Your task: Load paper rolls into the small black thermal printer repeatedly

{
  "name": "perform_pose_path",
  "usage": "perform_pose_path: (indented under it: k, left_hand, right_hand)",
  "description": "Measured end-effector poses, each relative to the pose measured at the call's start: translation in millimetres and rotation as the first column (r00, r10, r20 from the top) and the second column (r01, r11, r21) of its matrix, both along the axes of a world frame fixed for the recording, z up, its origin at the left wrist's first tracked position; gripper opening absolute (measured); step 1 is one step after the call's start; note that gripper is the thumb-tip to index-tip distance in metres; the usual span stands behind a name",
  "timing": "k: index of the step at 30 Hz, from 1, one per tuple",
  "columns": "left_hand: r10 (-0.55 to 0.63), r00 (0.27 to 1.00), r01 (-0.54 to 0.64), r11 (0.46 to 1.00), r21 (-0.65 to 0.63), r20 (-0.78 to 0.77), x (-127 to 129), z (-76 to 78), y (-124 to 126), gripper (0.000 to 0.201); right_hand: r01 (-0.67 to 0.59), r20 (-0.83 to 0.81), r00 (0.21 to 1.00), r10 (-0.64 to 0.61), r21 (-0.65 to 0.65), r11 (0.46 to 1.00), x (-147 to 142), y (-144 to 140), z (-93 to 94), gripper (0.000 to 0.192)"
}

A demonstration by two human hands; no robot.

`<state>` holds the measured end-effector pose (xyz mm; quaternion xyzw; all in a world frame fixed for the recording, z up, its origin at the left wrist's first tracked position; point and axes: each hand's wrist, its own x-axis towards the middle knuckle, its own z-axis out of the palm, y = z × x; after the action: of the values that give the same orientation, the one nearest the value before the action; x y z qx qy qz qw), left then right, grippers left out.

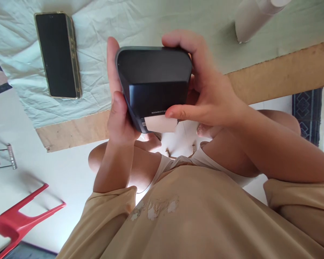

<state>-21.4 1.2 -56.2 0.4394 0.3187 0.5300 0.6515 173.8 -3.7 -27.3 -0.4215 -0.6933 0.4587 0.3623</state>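
Black device (153, 84), gold-edged phone (58, 54), red chair (18, 219), tan shirt (191, 219)

One head-worn camera looks steeply down the person's chest and knees to the floor, very close to the hands (118, 118) holding a dark device (153, 82). The table edge (280, 75) crosses the upper frame, tilted.
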Motion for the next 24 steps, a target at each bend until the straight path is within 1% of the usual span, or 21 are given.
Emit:
perform_pose_path:
  k: [2, 3, 4, 6, 9, 11, 14, 17, 19, 20, 22, 23, 24]
  left_hand:
    - [0.058, 0.998, -0.058, 0.998, -0.021, -0.005, -2, -0.3, -1, 0.070]
    - [0.064, 0.998, -0.064, 0.997, -0.048, -0.020, -5, -0.6, -2, 0.065]
    - [0.047, 0.998, -0.050, 0.996, -0.080, -0.044, -9, -1.2, -3, 0.063]
    - [0.018, 0.997, -0.025, 0.996, -0.088, -0.076, -17, -4.2, -3, 0.067]
    - [-0.032, 0.997, 0.027, 0.997, -0.070, -0.072, -26, -12.7, 1, 0.064]
    - [-0.018, 0.999, 0.016, 0.999, -0.032, -0.049, -28, -19.2, 7, 0.062]
    - [0.007, 0.998, -0.007, 1.000, 0.007, -0.060, -27, -27.9, 14, 0.048]
    - [-0.006, 0.999, 0.007, 1.000, 0.019, -0.041, -26, -31.7, 17, 0.043]
    - [-0.018, 1.000, 0.017, 1.000, 0.019, 0.006, -24, -27.1, 14, 0.045]
    - [-0.022, 0.999, 0.022, 1.000, 0.012, 0.031, -22, -22.0, 11, 0.047]
    - [-0.038, 0.998, 0.038, 0.999, -0.010, 0.059, -19, -7.2, 5, 0.054]
    - [-0.047, 0.998, 0.049, 0.998, -0.033, 0.052, -17, 0.9, 2, 0.059]
    - [-0.085, 0.996, 0.087, 0.995, -0.050, 0.027, -16, 8.2, -1, 0.059]
  right_hand:
    - [-0.002, 0.035, 0.999, 0.003, -0.012, 1.000, -1, -1, -0.3, 0.097]
    - [-0.003, 0.060, 0.998, 0.004, -0.022, 1.000, -2, -1, -0.6, 0.099]
    - [-0.002, 0.091, 0.996, 0.004, -0.030, 1.000, -2, -2, -1.0, 0.101]
    - [0.008, 0.146, 0.989, -0.006, -0.013, 1.000, -2, -2, -2.3, 0.102]
    - [0.002, 0.189, 0.982, -0.011, 0.049, 0.999, -1, -4, -5.2, 0.097]
    - [-0.021, 0.191, 0.982, 0.007, 0.075, 0.997, 1, -4, -7.1, 0.095]
    - [-0.056, 0.191, 0.981, 0.028, 0.143, 0.988, 2, -4, -8.7, 0.100]
    - [-0.061, 0.185, 0.983, 0.019, 0.223, 0.973, 0, -5, -9.2, 0.101]
    - [-0.046, 0.186, 0.983, 0.003, 0.229, 0.972, -2, -7, -9.5, 0.100]
    - [-0.038, 0.192, 0.981, -0.006, 0.224, 0.974, -2, -7, -9.7, 0.100]
    - [-0.028, 0.224, 0.974, -0.022, 0.218, 0.976, -1, -7, -9.7, 0.102]
    - [-0.022, 0.255, 0.966, -0.035, 0.218, 0.976, 1, -6, -9.4, 0.104]
    - [-0.012, 0.299, 0.953, -0.057, 0.224, 0.975, 3, -5, -8.6, 0.105]
